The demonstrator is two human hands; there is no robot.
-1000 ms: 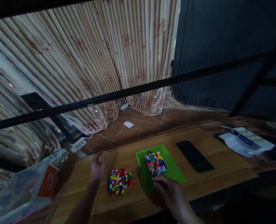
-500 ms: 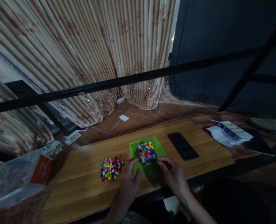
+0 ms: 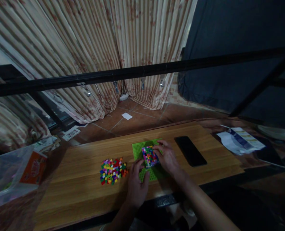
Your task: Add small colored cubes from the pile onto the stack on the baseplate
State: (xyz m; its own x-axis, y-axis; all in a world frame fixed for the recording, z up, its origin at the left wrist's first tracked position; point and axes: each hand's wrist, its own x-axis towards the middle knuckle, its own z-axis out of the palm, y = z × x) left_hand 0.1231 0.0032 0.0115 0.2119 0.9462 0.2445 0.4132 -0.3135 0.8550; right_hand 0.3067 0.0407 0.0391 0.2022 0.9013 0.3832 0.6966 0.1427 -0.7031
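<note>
A many-coloured block of small building bricks (image 3: 148, 156) rests on a green studded baseplate (image 3: 138, 148) on the wooden table. Its upper right part is covered by my right hand (image 3: 166, 157), whose fingertips are bent together against the top of the block. Whatever they pinch is too small or hidden to make out. Beside the block's lower left, my left hand (image 3: 137, 184) is held with thumb and fingers apart, empty, over the baseplate's near left edge. Left of it lies a pile of loose coloured bricks (image 3: 112, 170).
A black phone (image 3: 190, 150) lies on the table (image 3: 79, 186), right of the baseplate. A clear plastic box (image 3: 9, 176) with an orange label stands off the left end. Papers (image 3: 240, 139) lie beyond the right end. A dark metal rail (image 3: 132, 73) crosses behind, before curtains.
My right hand has moved from the block's lower right corner up onto its top right. My left hand stays beside the block. The head view has shifted slightly.
</note>
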